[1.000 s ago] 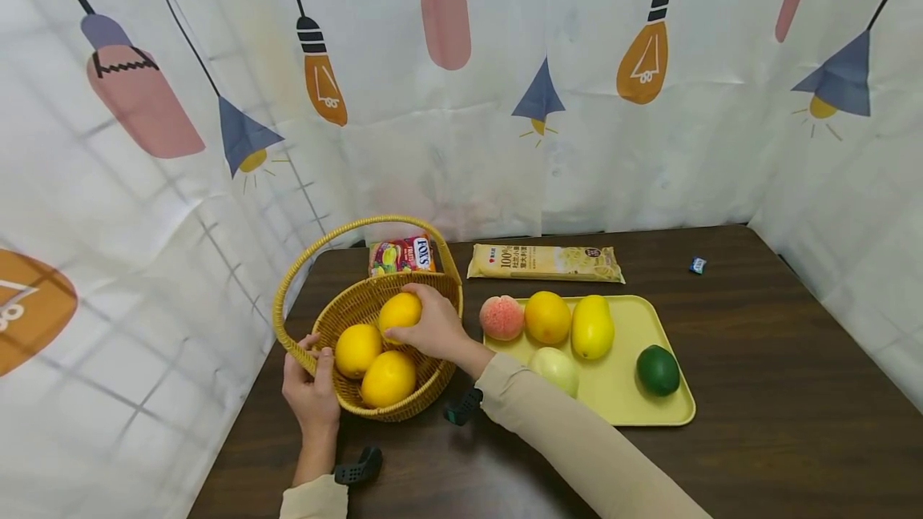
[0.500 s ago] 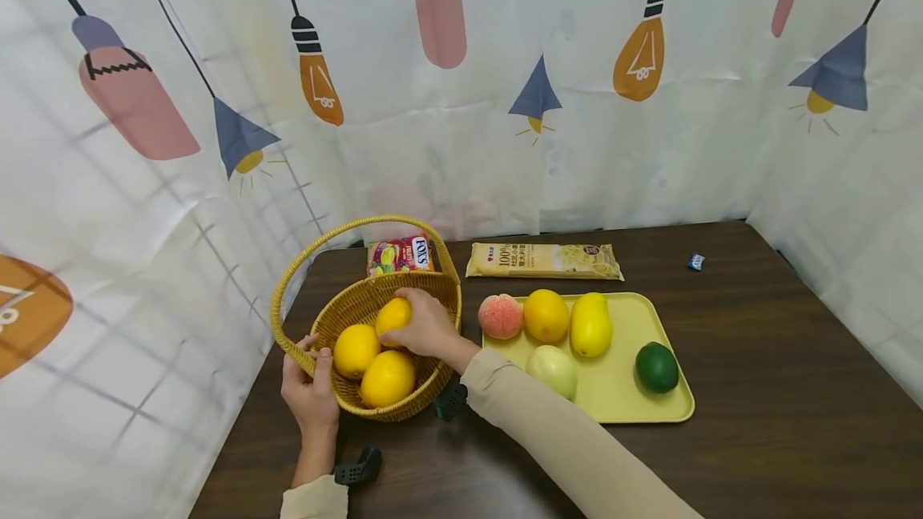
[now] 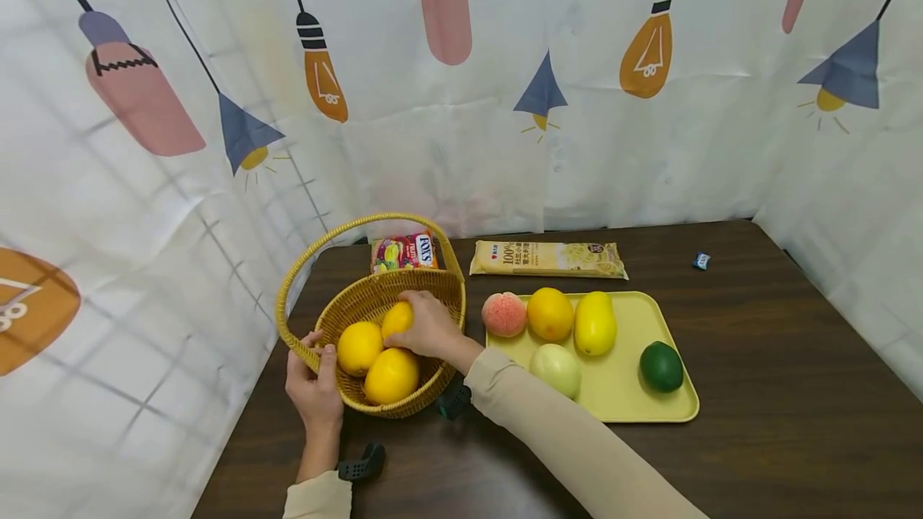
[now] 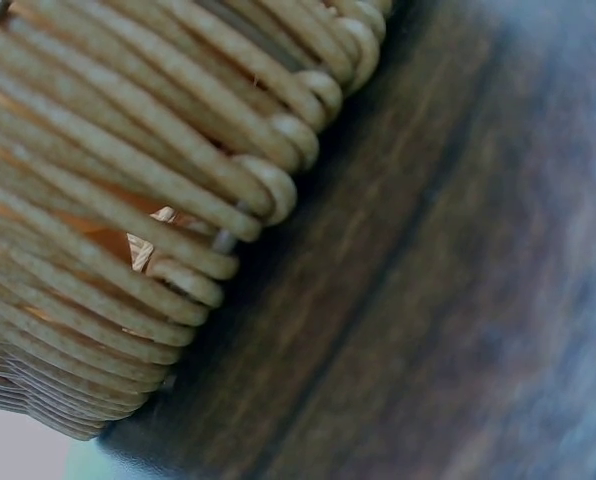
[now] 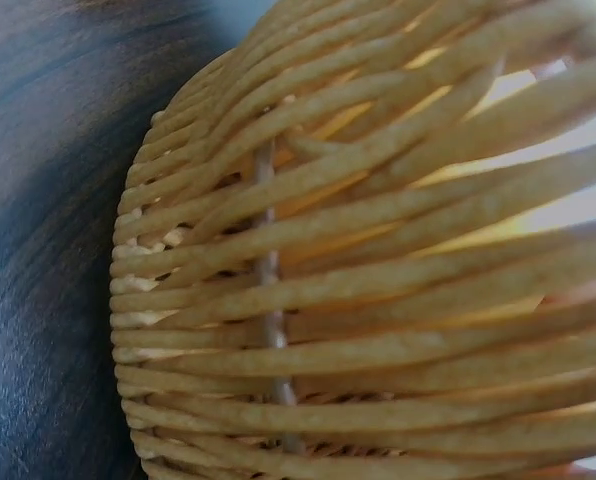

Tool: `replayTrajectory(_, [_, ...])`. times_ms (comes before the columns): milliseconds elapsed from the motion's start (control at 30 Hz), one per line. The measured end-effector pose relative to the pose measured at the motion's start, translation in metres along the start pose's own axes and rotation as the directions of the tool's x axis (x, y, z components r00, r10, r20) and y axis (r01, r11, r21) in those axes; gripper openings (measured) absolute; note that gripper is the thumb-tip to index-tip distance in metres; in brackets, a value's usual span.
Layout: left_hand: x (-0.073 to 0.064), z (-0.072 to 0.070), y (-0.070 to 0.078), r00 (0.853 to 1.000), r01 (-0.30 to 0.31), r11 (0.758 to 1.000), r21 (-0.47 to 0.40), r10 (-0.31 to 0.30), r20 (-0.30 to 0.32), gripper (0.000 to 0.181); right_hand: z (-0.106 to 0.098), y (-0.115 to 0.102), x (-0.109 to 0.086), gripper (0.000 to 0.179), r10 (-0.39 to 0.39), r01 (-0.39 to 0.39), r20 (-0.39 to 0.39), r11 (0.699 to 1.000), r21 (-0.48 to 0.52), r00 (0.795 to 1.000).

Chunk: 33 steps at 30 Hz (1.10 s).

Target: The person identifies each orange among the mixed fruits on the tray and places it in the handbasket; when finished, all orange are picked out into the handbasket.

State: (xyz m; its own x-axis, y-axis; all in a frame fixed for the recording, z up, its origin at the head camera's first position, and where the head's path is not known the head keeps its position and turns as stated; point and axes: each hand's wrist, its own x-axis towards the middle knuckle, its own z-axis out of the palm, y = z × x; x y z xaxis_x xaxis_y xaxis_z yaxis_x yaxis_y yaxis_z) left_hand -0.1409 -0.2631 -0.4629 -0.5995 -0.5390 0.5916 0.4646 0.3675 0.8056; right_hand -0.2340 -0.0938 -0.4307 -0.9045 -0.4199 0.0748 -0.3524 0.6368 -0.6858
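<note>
A yellow wicker basket (image 3: 433, 283) with a tall arched handle stands on the left of the table. My left hand (image 3: 315, 391) grips its left side where the handle meets the rim. Inside lie two oranges (image 3: 359, 348), one nearer me than the other. My right hand (image 3: 430, 331) reaches over the right rim and holds a third orange (image 3: 398, 322) between thumb and fingers, down among the others; the palm side is hidden. Both wrist views are filled mostly by the woven wall, the left one (image 4: 108, 150) and the right one (image 5: 378, 270), with neither hand's fingers plain there.
Right of the basket, a yellow tray (image 3: 620, 391) bears a peach (image 3: 504, 315), an orange (image 3: 550, 314), a yellow oblong fruit (image 3: 595, 324), a pale green round fruit (image 3: 556, 369) and a dark green fruit (image 3: 661, 367). Behind lie a candy bag (image 3: 404, 252), a noodle pack (image 3: 548, 259) and a small blue wrapper (image 3: 702, 261).
My right hand has moved slightly left and lower into the basket with the orange. My left hand has kept its grip on the basket.
</note>
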Motion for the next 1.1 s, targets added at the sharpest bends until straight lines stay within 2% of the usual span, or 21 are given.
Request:
replayTrajectory(133, [-0.001,0.000,-0.001,1.000,0.002,1.000,0.016,-0.002,-0.007,0.028,0.001,0.000,-0.003,0.074,0.016,-0.014,-0.055,0.999,0.042,0.998])
replayTrajectory(233, [-0.002,0.000,-0.002,1.000,0.002,1.000,0.028,-0.002,-0.012,0.028,0.000,-0.001,-0.007,0.068,0.002,0.006,-0.098,0.997,0.077,0.995])
replayTrajectory(500, [-0.002,0.000,-0.001,1.000,-0.006,0.999,0.052,0.006,0.004,0.028,-0.010,0.005,-0.029,0.052,-0.141,0.168,-0.173,0.974,0.152,0.975])
replayTrajectory(600, [-0.001,0.000,0.000,1.000,-0.001,0.999,0.045,0.001,0.002,0.028,-0.015,0.009,-0.038,0.049,-0.192,0.219,-0.175,0.965,0.146,0.966])
replayTrajectory(733, [-0.001,0.000,0.000,1.000,0.009,0.999,0.041,-0.009,0.005,0.028,-0.024,0.015,-0.053,0.047,-0.235,0.269,-0.165,0.937,0.225,0.958])
replayTrajectory(867, [-0.001,-0.001,0.000,1.000,0.011,0.999,0.036,-0.012,0.017,0.029,-0.033,0.022,-0.064,0.044,-0.250,0.286,-0.150,0.905,0.315,0.956])
replayTrajectory(1100, [-0.001,0.001,0.003,1.000,0.008,0.999,0.039,-0.008,-0.001,0.028,-0.043,0.037,-0.078,0.043,-0.275,0.293,-0.102,0.889,0.352,0.956])
